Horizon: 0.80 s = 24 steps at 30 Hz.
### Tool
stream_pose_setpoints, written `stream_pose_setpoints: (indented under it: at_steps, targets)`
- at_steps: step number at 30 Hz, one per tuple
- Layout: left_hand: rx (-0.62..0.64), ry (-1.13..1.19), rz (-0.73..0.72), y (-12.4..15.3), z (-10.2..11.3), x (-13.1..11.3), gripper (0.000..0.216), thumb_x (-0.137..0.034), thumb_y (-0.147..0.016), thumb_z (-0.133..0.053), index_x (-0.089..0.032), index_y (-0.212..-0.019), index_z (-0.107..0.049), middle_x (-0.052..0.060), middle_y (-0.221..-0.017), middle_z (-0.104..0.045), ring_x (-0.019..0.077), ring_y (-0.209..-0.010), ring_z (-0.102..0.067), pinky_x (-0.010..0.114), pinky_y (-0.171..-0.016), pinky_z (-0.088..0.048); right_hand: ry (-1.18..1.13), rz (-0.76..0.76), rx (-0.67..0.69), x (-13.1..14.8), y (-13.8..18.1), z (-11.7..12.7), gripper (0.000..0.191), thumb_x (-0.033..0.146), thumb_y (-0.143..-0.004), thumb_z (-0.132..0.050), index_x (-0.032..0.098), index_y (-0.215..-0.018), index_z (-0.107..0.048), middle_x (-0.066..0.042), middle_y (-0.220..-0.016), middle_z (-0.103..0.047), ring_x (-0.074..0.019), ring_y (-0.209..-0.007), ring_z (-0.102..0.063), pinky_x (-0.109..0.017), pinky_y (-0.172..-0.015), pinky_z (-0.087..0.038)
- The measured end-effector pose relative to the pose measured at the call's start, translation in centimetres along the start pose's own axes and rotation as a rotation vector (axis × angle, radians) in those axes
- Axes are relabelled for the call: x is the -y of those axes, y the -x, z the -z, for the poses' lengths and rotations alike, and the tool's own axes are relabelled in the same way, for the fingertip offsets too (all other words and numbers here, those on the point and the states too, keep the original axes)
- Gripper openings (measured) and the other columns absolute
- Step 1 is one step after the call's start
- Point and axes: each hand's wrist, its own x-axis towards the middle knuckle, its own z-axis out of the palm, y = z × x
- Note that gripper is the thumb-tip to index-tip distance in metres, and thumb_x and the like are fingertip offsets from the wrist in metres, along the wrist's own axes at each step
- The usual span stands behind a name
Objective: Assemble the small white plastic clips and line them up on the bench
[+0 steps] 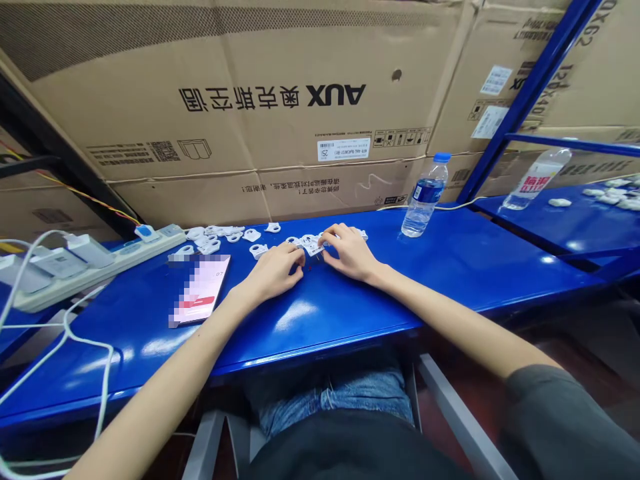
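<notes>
My left hand (280, 268) rests on the blue table with its fingers curled and thumb drawn close. Whatever is between those fingertips is too small to make out. Just right of it, my right hand (350, 252) pinches the edge of a small white plastic part (313, 245) with dark markings. More white ring-shaped pieces lie behind and beside both hands, one of them a loose white piece (259, 251) by my left knuckles. Tiny red bits (309, 268) show on the table between the hands. My right fingers partly cover the pieces behind them.
A phone (205, 290) lies left of my left arm. Behind it is a pile of white ring pieces (207, 238). A power strip (115, 263) with chargers and white cables runs along the left. A water bottle (425, 197) stands at right, before large cardboard (280, 147).
</notes>
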Motion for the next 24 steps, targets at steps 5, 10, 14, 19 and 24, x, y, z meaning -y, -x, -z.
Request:
stream_pose_setpoints:
  at_steps: [5,10,14,19,24]
  targets:
    - [-0.031,-0.083,0.06,-0.02,0.05,0.01,0.018,-0.017,-0.094,-0.047,-0.021,-0.101,-0.064,0.01,-0.105,-0.068,0.0266,-0.103,-0.063,0.039,-0.09,-0.052,-0.006,-0.001,-0.002,-0.03,-0.01,-0.05,0.017,0.021,-0.098,-0.057,0.021,-0.111,-0.068,-0.011,-0.121,-0.069,-0.0285,-0.11,-0.059,-0.043,-0.094,-0.043]
    - [-0.14,-0.082,0.156,-0.03,-0.09,-0.08,0.023,-0.02,-0.101,-0.042,-0.02,-0.11,-0.062,0.012,-0.114,-0.069,0.0282,-0.107,-0.065,0.039,-0.087,-0.052,-0.006,-0.002,-0.001,0.03,-0.01,0.03,0.016,0.022,-0.098,-0.058,0.022,-0.11,-0.067,-0.01,-0.119,-0.069,-0.0287,-0.11,-0.059,-0.043,-0.094,-0.044]
    - [-0.198,0.021,0.231,-0.16,-0.18,-0.45,0.021,-0.024,-0.101,-0.044,-0.021,-0.11,-0.063,0.009,-0.106,-0.073,0.0259,-0.097,-0.069,0.036,-0.083,-0.051,-0.003,0.005,-0.009,0.01,-0.02,-0.04,0.015,0.022,-0.098,-0.059,0.021,-0.11,-0.067,-0.011,-0.119,-0.069,-0.0284,-0.109,-0.06,-0.043,-0.094,-0.044]
    - [-0.236,0.08,0.202,-0.25,-0.34,-0.84,0.016,-0.026,-0.097,-0.052,-0.022,-0.102,-0.067,0.007,-0.102,-0.074,0.0249,-0.097,-0.068,0.036,-0.085,-0.051,-0.008,0.001,-0.002,-0.09,0.02,-0.23,0.017,0.022,-0.098,-0.058,0.022,-0.111,-0.067,-0.011,-0.121,-0.069,-0.0287,-0.111,-0.059,-0.044,-0.094,-0.044]
    - [-0.232,0.054,0.202,-0.19,-0.5,-0.8,0.018,-0.026,-0.098,-0.052,-0.022,-0.103,-0.068,0.007,-0.101,-0.073,0.0242,-0.096,-0.068,0.035,-0.084,-0.051,-0.004,0.016,-0.015,-0.13,0.08,-0.33,0.017,0.021,-0.097,-0.059,0.021,-0.112,-0.067,-0.011,-0.121,-0.069,-0.028,-0.11,-0.059,-0.043,-0.094,-0.043]
